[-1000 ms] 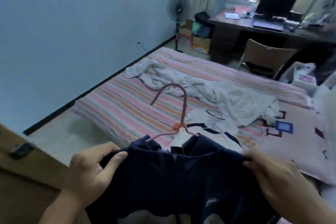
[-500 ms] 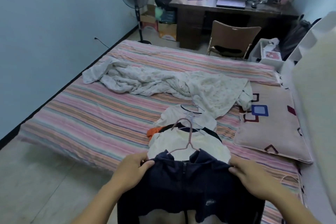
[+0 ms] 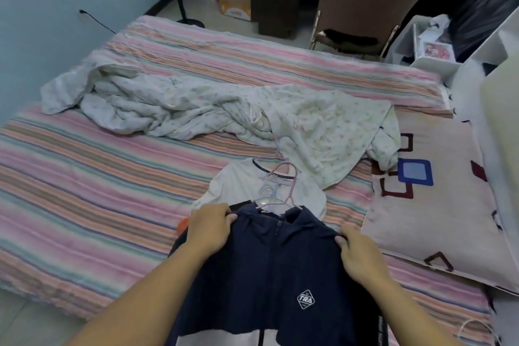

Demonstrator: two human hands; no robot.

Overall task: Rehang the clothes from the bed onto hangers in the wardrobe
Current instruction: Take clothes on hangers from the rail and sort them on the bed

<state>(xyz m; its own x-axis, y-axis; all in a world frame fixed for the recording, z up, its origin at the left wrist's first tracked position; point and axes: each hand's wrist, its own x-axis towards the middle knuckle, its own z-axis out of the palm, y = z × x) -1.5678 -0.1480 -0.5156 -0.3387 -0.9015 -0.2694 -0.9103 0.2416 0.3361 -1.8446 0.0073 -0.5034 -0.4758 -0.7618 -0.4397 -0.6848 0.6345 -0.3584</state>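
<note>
A navy zip jacket (image 3: 278, 267) with a white badge sits on a pink hanger (image 3: 290, 191), whose hook points away from me. My left hand (image 3: 209, 226) grips the jacket's left shoulder and my right hand (image 3: 358, 251) grips its right shoulder. The jacket is over the near side of the striped bed (image 3: 84, 182), on top of a white shirt with a dark collar (image 3: 247, 185). Other pale hangers (image 3: 266, 196) and an orange scrap (image 3: 182, 225) lie beneath. The wardrobe is out of view.
A crumpled white blanket (image 3: 210, 112) sprawls across the middle of the bed. A patterned pillow (image 3: 432, 205) lies to the right. Beyond the bed stand a brown chair (image 3: 365, 14), a fan pole (image 3: 182, 0), cardboard boxes (image 3: 233, 0) and a white shelf unit (image 3: 488, 73).
My view has swung from the room down to the bed. Both hands have carried the jacket on its hanger down and forward, onto the clothes pile.
</note>
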